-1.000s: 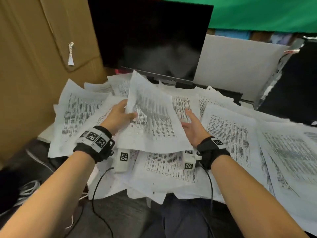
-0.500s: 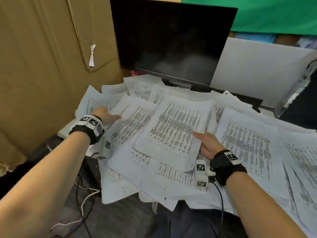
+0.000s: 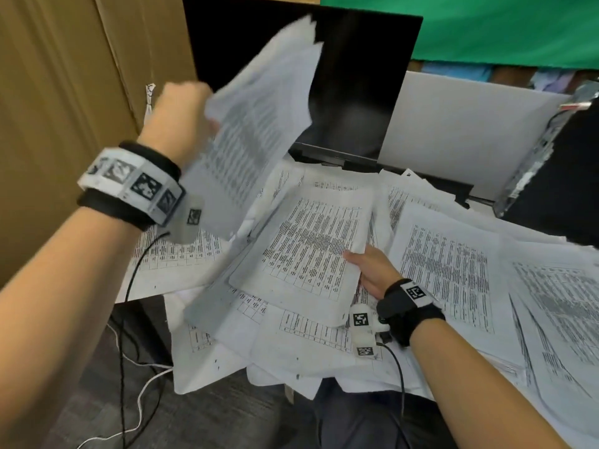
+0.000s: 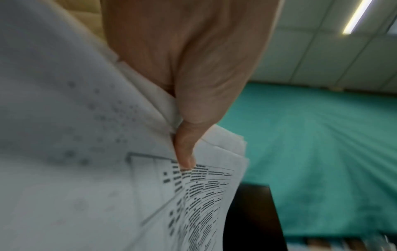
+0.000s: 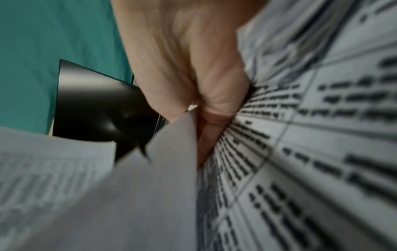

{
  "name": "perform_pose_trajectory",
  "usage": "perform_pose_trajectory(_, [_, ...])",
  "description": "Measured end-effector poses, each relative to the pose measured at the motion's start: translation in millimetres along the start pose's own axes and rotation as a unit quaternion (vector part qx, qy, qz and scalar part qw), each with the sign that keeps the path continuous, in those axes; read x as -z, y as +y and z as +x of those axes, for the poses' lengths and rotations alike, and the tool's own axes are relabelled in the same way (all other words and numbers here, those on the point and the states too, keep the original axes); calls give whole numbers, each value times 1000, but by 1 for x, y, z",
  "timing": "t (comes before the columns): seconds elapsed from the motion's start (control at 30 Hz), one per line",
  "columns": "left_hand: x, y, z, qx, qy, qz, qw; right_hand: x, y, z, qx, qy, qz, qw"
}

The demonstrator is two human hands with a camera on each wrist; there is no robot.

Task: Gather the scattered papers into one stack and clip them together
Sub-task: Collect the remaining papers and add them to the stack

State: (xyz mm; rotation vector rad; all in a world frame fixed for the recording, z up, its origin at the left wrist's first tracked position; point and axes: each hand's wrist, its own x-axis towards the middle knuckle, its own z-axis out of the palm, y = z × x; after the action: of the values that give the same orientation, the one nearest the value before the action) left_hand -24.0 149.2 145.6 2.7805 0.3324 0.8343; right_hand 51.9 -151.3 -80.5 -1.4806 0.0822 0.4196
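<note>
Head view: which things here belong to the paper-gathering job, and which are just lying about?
Part of the job:
- left hand gripping lifted sheets
- right hand holding the centre sheet
- scattered papers

Just there:
- monitor
- cardboard
- green cloth
- cables

No clip visible.

Black monitor (image 3: 353, 85) stands at the back of my desk, screen dark, with a white board (image 3: 466, 124) leaning just right of it. Brown cardboard (image 3: 64, 92) on my left, green cloth (image 3: 486, 27) behind. Black and white cables (image 3: 129, 367) trail over the dark floor (image 3: 210, 416).
</note>
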Motion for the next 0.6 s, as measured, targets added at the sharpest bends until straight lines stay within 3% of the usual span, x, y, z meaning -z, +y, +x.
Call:
perform_pose_trajectory(0.07, [17, 12, 9, -5, 35, -58, 998, 0, -1, -1, -2, 4, 0, 1000])
perform_pose_trajectory(0.13, [15, 16, 14, 11, 17, -119, 993, -1, -1, -2, 1, 5, 0, 1000])
perform_pose_trajectory(0.27, [-46, 11, 4, 77, -158, -174, 969, -5, -3, -7, 7, 21, 1, 1000])
perform_pose_trajectory(0.4, [-128, -7, -22, 132, -337, -169, 917, -9, -6, -9, -8, 51, 50, 997])
perform_pose_trajectory(0.53, [-167, -16, -39, 153, -419, -214, 869, -12, -7, -8, 4, 49, 74, 996])
perform_pose_trajectory(0.6, [-171, -11, -45, 140, -483, -251, 827, -10, -4, -3, 7, 48, 48, 998])
